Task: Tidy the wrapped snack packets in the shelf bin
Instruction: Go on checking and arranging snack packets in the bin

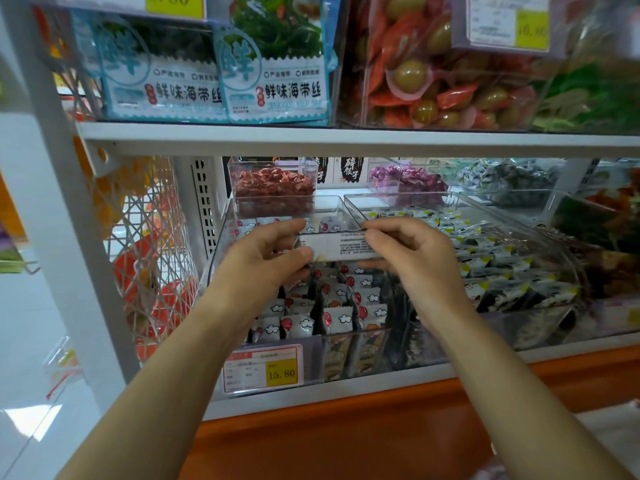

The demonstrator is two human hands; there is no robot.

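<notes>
A clear plastic shelf bin on the middle shelf holds several white snack packets printed with red balloons and clouds, standing in rows. Both hands hold one white packet above the bin, its printed back facing me. My left hand pinches its left end between thumb and fingers. My right hand grips its right end with curled fingers. A price tag reading 15.80 hangs on the bin's front.
A second clear bin to the right holds black, white and yellow packets. Smaller bins of red and purple sweets stand behind. The upper shelf carries seaweed bags and red packets. A white wire basket hangs at the left.
</notes>
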